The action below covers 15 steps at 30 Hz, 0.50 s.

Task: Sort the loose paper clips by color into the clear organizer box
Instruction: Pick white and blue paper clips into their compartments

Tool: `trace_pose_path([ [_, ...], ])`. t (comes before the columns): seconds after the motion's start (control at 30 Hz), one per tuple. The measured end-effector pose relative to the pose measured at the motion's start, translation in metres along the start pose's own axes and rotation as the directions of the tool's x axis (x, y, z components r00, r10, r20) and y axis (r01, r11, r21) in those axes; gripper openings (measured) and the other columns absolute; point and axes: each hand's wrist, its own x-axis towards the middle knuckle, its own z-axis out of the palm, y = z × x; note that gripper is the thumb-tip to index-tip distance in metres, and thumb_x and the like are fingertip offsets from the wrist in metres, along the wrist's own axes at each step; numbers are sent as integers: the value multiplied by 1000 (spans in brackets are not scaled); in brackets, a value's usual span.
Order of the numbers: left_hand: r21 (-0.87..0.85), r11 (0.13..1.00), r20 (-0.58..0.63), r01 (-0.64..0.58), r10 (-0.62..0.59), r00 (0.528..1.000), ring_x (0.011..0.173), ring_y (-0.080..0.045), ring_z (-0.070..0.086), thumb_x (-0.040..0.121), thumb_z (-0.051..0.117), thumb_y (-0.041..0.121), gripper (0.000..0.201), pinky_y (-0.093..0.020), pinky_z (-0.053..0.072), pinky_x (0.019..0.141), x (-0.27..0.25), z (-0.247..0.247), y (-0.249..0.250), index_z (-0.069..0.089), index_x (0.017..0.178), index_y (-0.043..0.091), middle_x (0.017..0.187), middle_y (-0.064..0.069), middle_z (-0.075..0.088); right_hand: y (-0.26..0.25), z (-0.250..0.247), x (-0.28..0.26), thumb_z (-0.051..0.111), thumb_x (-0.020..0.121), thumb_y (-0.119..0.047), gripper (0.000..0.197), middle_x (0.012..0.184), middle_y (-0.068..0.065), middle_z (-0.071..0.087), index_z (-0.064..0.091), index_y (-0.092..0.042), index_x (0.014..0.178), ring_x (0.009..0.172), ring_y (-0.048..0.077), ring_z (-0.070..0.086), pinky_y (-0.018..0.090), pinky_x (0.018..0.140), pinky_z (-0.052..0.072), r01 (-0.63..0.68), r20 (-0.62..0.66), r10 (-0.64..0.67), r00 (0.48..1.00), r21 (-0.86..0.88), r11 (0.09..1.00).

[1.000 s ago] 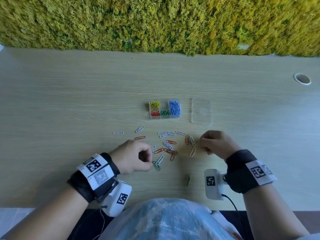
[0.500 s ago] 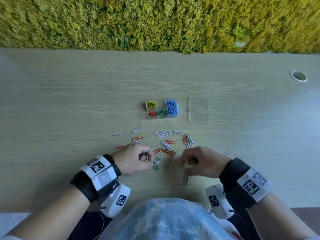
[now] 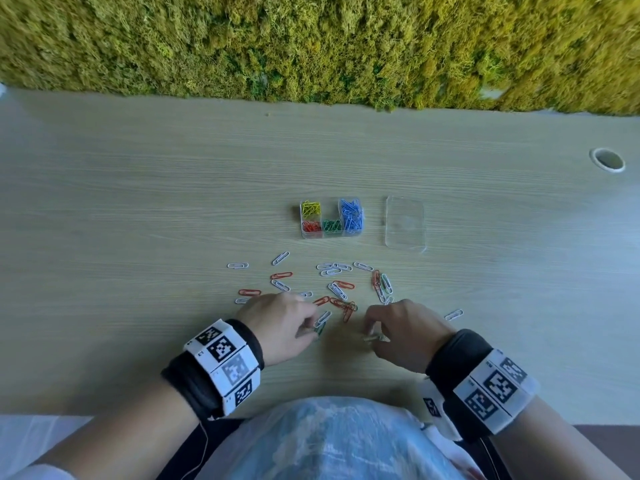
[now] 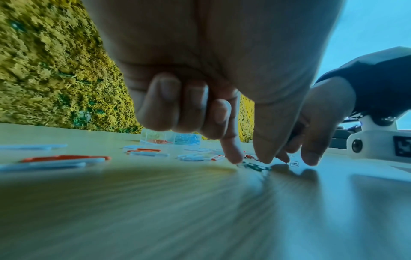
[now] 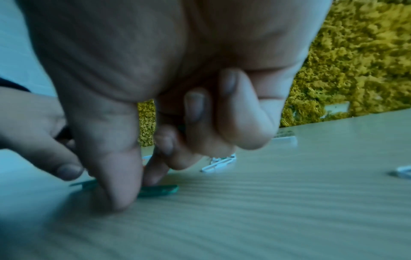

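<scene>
The clear organizer box stands mid-table with yellow, red, green and blue clips in separate compartments. Loose white, red and green paper clips lie scattered in front of it. My left hand is at the pile's near edge. In the left wrist view its thumb and index finger close on a green clip lying on the table, the other fingers curled. My right hand is just to the right. In the right wrist view it pinches another green clip flat on the wood.
The box's clear lid lies flat to the right of the box. A moss wall runs along the table's far edge, and a cable hole sits at the far right. One white clip lies apart, right of my right hand.
My right hand has come from the right side of the pile towards me and down onto a green clip. My left hand has shifted slightly right, to the green clip beside it.
</scene>
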Motion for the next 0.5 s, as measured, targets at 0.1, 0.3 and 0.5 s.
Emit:
trace_pose_path([
  [0.1,37,998,23,53,-54,998,87,-18,60,82,57,51,27,-27,45,71,1,4,1,57,80,24,90,9,61,-1,0,-2,60,82,-36,18,84,-9,52,65,-33,99,90,19,62,22,66,38,-18,-16,18,1000,-12,1000],
  [0.3,88,992,49,91,-95,994,86,-21,63,85,54,33,14,-30,47,72,9,-1,11,62,84,22,92,4,66,-1,-1,1,59,83,-33,17,85,-8,52,65,-29,98,81,17,54,22,67,38,-56,31,55,998,1,998],
  [0.5,-157,981,130,117,-97,987,56,-10,45,73,58,26,12,-22,36,57,10,-4,8,50,66,24,58,10,49,7,-4,1,63,77,-19,7,68,-4,59,61,-23,72,65,14,54,27,64,46,-43,5,44,999,273,961],
])
